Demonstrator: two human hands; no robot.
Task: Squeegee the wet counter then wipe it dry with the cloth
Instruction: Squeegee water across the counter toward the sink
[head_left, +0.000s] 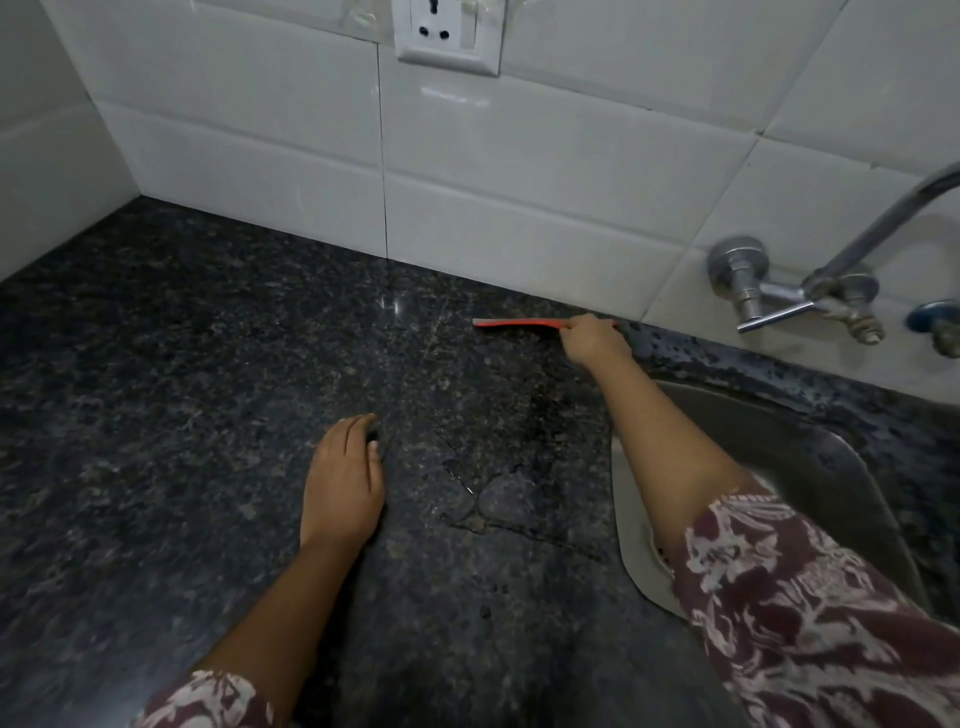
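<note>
A red squeegee (517, 323) lies with its blade on the dark speckled granite counter (208, 364), far back near the tiled wall. My right hand (592, 340) is shut on its right end. A wet patch with pooled water (498, 499) spreads over the counter between my arms, just left of the sink. My left hand (345, 478) rests flat on the counter, palm down, fingers together, holding nothing. No cloth is in view.
A steel sink (810, 467) is set into the counter at the right. A wall tap (789, 296) juts out above it. White tiles and a power socket (447, 36) back the counter. A side wall closes the left corner.
</note>
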